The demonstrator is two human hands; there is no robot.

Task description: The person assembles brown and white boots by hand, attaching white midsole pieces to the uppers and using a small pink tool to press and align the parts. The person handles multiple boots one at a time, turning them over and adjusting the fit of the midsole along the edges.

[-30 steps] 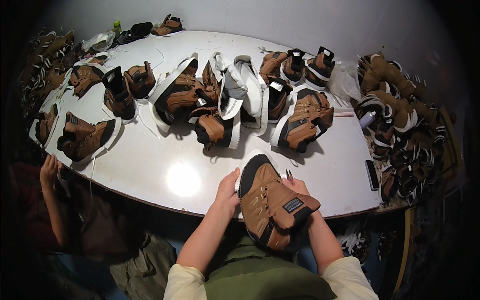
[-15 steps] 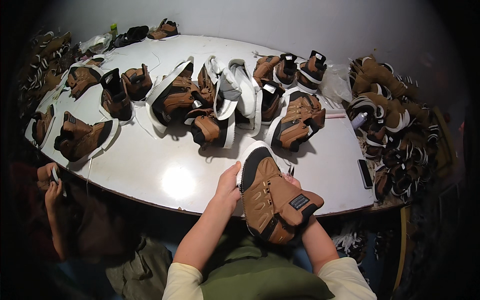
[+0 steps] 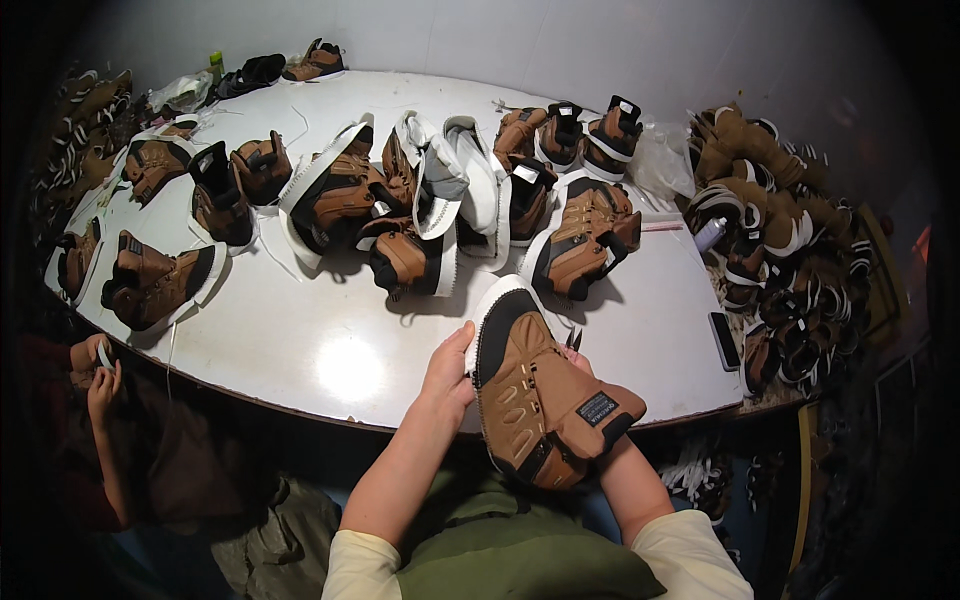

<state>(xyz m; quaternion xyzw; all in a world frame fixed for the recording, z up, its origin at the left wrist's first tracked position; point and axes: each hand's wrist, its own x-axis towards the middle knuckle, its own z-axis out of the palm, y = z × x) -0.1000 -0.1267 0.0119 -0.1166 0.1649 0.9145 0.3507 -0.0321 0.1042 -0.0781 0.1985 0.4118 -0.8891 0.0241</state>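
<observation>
A brown and black high-top shoe (image 3: 530,370) with a white, stitched sole edge is held tilted above the table's near edge. Its toe points away from me and its collar is toward my lower right. My left hand (image 3: 448,372) is closed on the sole edge by the toe, thumb on top. My right hand (image 3: 582,362) is mostly hidden behind the shoe. Beside its visible fingers poke up the two dark pointed tips of what look like small thread snips (image 3: 574,339). The rest of that tool is out of sight.
Several similar brown shoes (image 3: 590,240) stand and lean across the white table (image 3: 270,340), with pale, unfilled-looking ones (image 3: 440,180) mid-table. Brown shoe parts (image 3: 790,230) are heaped at right, near a black phone-like slab (image 3: 723,341). Another person's hand (image 3: 103,385) works at far left.
The whole scene has shifted slightly left in view. The shoe stays in my hands at nearly the same tilt, and both hands keep their hold.
</observation>
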